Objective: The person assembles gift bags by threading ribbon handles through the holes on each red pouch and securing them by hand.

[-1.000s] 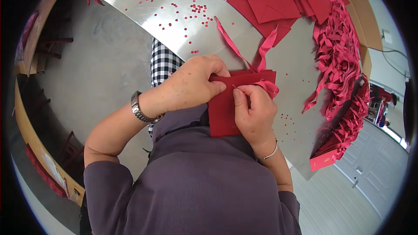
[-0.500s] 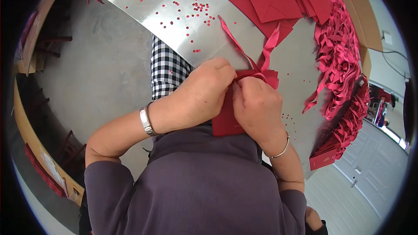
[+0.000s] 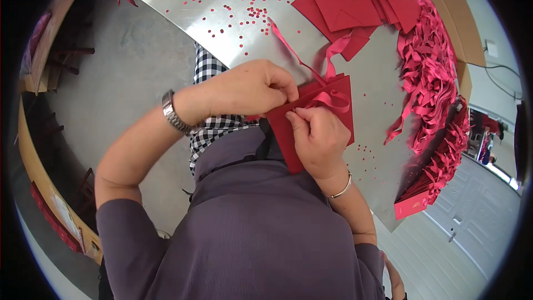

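Observation:
A red paper bag (image 3: 286, 136) is held tilted in front of my body at the table's near edge. My left hand (image 3: 258, 90) has its fingers curled and closed at the bag's upper left edge; the fingertips are partly hidden there. With thumb and forefinger together, my right hand (image 3: 323, 140) pinches the pink-red ribbon (image 3: 335, 99) against the bag's face. That ribbon loops over the bag's top, and its two loose tails stretch away across the table. Whatever lies inside the bag is hidden.
Flat red bags (image 3: 338, 0) lie stacked on the metal table (image 3: 183, 0) ahead. Along the right is a heap of ribboned bags (image 3: 425, 72), with a further row (image 3: 438, 166) nearer me. Red paper dots (image 3: 255, 14) are scattered about. A cardboard box (image 3: 449, 16) stands at far right.
The bag has turned and tilted, so more of its face shows. A ribbon loop now stands out near my right hand. My left hand has shifted a little to the left, its wrist raised.

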Motion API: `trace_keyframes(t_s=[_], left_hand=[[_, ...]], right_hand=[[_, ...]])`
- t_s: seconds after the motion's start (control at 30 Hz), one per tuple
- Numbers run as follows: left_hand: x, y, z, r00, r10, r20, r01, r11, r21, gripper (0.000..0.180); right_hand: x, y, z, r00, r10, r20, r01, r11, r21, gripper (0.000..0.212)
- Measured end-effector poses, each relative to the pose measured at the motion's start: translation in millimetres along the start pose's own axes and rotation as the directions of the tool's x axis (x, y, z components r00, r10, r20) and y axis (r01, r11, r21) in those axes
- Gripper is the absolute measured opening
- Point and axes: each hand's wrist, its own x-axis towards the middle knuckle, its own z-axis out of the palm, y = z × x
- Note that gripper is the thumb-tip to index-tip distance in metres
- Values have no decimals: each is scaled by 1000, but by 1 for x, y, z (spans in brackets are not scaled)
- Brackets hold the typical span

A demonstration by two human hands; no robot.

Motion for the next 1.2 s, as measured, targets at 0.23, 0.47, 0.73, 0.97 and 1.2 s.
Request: trace_keyframes(t_s=[0.23,0.47,0.73,0.97,1.2], left_hand=[[9,5,-4,896,379,230,-441,712,547,10],[11,-8,5,796,593,122,-553,632,543,9],[10,-8,6,775,617,137,-538,530,655,10],[9,-12,3,764,630,140,-555,530,641,8],[9,-13,-1,742,654,145,-585,527,616,6]], right_hand=[[-7,-4,2,995,-78,-56,75,996,-55,20],[1,-21,-35,983,84,163,-67,992,-111,24],[1,-20,-66,953,227,200,-204,971,-127,36],[8,14,-79,889,154,431,-67,975,-210,26],[-12,29,-74,958,70,279,-186,890,417,35]])
